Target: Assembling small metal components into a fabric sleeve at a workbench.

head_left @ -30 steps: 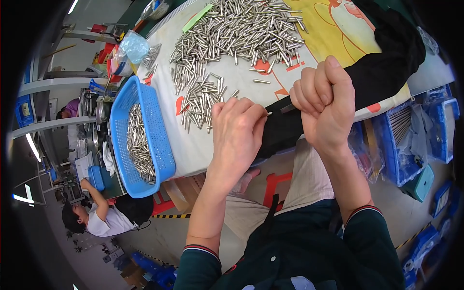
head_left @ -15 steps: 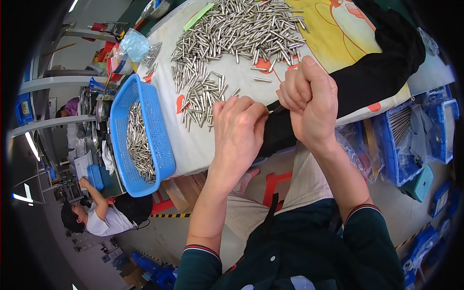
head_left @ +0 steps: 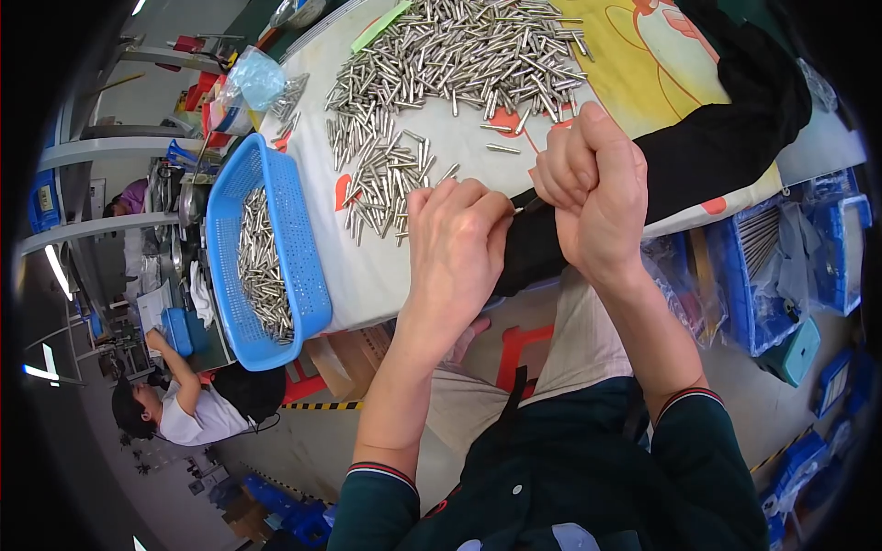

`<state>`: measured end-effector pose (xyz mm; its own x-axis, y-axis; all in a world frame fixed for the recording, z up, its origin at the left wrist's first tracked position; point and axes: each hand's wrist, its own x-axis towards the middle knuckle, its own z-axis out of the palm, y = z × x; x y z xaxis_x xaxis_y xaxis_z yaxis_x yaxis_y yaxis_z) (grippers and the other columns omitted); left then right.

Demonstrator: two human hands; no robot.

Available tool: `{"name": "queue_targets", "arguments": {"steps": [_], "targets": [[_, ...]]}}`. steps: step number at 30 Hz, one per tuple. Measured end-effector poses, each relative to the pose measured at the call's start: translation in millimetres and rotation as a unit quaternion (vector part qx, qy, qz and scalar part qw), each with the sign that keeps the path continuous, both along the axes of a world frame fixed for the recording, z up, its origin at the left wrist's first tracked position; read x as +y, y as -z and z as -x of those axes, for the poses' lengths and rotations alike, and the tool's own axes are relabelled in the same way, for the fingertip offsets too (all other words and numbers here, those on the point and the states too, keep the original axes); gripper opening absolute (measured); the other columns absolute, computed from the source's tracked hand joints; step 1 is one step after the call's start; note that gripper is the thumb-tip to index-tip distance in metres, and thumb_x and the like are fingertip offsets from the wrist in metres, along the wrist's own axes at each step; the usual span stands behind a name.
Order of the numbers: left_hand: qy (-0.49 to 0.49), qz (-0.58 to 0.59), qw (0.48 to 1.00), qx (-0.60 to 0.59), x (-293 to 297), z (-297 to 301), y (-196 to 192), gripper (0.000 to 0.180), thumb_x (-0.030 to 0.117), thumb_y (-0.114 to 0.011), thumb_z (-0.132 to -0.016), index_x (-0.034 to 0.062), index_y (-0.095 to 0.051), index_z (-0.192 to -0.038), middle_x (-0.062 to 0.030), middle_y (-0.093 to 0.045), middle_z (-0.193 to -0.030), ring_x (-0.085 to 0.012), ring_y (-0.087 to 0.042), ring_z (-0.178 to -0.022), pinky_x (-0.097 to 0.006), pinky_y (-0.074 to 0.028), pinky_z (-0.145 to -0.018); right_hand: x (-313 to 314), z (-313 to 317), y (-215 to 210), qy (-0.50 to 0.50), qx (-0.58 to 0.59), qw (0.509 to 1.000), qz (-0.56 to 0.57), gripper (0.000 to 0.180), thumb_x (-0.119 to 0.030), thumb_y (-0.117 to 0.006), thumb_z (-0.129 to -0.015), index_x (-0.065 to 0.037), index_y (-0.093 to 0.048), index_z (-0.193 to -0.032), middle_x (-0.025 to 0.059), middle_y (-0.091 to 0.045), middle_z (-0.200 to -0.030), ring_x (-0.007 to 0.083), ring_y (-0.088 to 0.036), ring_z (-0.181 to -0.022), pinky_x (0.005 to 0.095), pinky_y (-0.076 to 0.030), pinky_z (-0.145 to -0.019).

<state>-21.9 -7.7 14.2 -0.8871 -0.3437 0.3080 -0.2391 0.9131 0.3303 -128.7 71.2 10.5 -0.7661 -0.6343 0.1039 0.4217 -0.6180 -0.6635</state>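
My left hand [head_left: 457, 234] is closed, thumb and fingertips pinching a small silvery metal pin [head_left: 519, 210], of which only a bright end shows. My right hand [head_left: 593, 188] is curled in a fist around a slim dark tool [head_left: 533, 205]; its tip meets the pin, and its kind is hidden by the fingers. Both hands hover over a black cloth [head_left: 689, 165] along the table's near edge. Beyond them lies a big heap of pointed metal pins [head_left: 459, 55]. One loose pin [head_left: 503, 148] rests apart, ahead of my hands.
At left stands a blue perforated basket [head_left: 312, 275] partly filled with pins. A clear plastic bag [head_left: 257, 78] sits behind it. Blue bins [head_left: 767, 275] stand at the right, below table height. A red stool [head_left: 519, 354] is under the table. Another person [head_left: 197, 404] works at far left.
Hands and tool keep nearly the same pose, tip still against the pin. The whole view has shifted slightly.
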Motion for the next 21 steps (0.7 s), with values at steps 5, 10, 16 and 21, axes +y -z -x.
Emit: {"name": "queue_targets", "arguments": {"steps": [5,10,16,21], "targets": [[-0.003,-0.015,1.000,-0.013,-2.6,0.8,-0.3,0.006,0.002,-0.066,-0.068,0.0052,-0.063,-0.072,-0.0047,-0.057,-0.069,-0.0223,-0.052,-0.068,-0.033,-0.034,-0.069,-2.6,0.5,-0.7,-0.001,-0.008,1.000,-0.012,0.043,-0.024,-0.036,-0.097,-0.011,-0.028,-0.056,-0.0018,-0.027,-0.046,0.0068,-0.017,-0.040,0.0245,-0.018,-0.040],[0.010,-0.040,0.999,-0.006,-6.8,0.8,2.5,0.007,0.000,-0.066,-0.067,0.0047,-0.062,-0.071,-0.0052,-0.055,-0.067,-0.0230,-0.051,-0.067,-0.034,-0.034,-0.068,-5.9,-4.2,-0.1,0.009,0.035,0.999,-0.025,0.043,-0.021,-0.038,-0.096,-0.009,-0.030,-0.056,-0.0014,-0.028,-0.048,0.0069,-0.019,-0.041,0.0245,-0.018,-0.041],[0.024,-0.044,0.998,0.025,-6.9,0.7,5.1,0.007,0.000,-0.064,-0.065,0.0047,-0.059,-0.067,-0.0057,-0.048,-0.065,-0.0231,-0.049,-0.069,-0.035,-0.033,-0.068,-10.6,-17.0,2.2,0.046,0.144,0.987,-0.063,0.041,-0.015,-0.039,-0.096,-0.006,-0.032,-0.057,-0.0026,-0.029,-0.051,0.0061,-0.021,-0.044,0.0249,-0.018,-0.042],[0.018,-0.027,0.999,0.022,-6.1,0.6,8.3,0.007,0.001,-0.064,-0.066,0.0052,-0.059,-0.068,-0.0057,-0.049,-0.066,-0.0227,-0.049,-0.069,-0.035,-0.033,-0.069,-13.7,-10.1,3.4,0.050,0.140,0.987,-0.065,0.041,-0.016,-0.040,-0.096,-0.008,-0.031,-0.057,-0.0032,-0.028,-0.050,0.0057,-0.021,-0.044,0.0247,-0.018,-0.042]]}}
